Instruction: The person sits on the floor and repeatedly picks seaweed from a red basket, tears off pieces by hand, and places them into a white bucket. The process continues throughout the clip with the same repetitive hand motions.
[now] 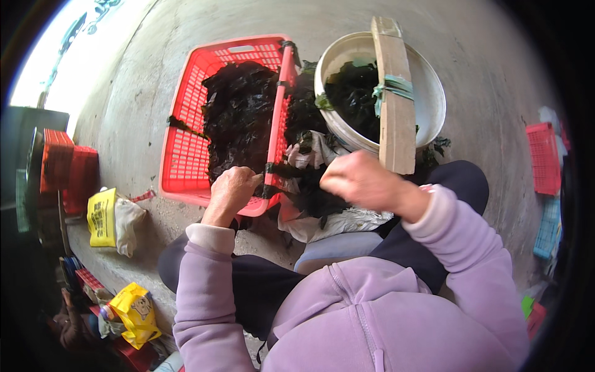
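Note:
Dark wet seaweed (241, 111) lies heaped in a red plastic basket (183, 116) in front of me. My left hand (234, 188) is over the near rim of the basket, its fingers curled; whether they pinch seaweed cannot be told. To the right, my right hand (362, 179) is blurred, with fingers bent, above a dark seaweed pile (320, 190) on white woven sacking (355, 221). What it may hold is unclear. A white plastic bucket (432, 79) with more seaweed inside stands beyond it, and a wooden board (395, 60) wrapped with green strips lies across its rim.
Stacked red crates (58, 158) stand at the left, near a yellow bag (102, 218) and a white bag (128, 223). Another yellow bag (135, 311) lies lower left, by a person (72, 321). A red basket (544, 158) and blue crate (548, 228) are far right.

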Tool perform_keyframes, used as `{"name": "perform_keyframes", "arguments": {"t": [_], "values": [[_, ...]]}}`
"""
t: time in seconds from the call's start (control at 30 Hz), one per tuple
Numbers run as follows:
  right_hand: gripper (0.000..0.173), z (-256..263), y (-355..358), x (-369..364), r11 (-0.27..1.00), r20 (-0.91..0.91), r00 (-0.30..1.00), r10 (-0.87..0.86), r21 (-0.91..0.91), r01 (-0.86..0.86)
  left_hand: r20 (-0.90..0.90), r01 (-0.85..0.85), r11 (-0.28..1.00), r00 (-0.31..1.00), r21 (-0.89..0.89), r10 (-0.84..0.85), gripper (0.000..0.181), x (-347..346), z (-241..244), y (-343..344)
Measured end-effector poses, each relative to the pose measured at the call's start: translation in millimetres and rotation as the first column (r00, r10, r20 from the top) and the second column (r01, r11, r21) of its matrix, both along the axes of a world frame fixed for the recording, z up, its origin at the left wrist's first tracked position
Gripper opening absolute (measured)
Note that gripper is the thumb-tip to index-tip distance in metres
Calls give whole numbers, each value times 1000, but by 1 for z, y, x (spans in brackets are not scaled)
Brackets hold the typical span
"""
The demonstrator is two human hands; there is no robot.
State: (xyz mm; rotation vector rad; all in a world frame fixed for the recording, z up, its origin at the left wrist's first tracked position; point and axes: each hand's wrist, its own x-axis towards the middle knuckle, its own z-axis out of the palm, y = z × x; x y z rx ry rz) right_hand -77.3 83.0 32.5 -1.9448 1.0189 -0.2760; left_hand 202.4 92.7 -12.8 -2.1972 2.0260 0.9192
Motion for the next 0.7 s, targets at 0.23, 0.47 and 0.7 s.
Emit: {"name": "perform_keyframes", "arguments": {"t": [0.23, 0.47, 0.7], "values": [[48, -158, 11, 105, 930, 113, 987, -114, 362, 66, -188, -156, 982, 973, -110, 133, 33, 2, 13, 43], [19, -79, 7, 106, 755, 356, 902, -245, 654, -53, -367, -158, 976, 926, -152, 93, 27, 18, 12, 62], [16, 33, 12, 106, 755, 442, 871, -213, 641, -141, -699, -208, 927, 711, -313, -77, 21, 1, 10, 49]]}}
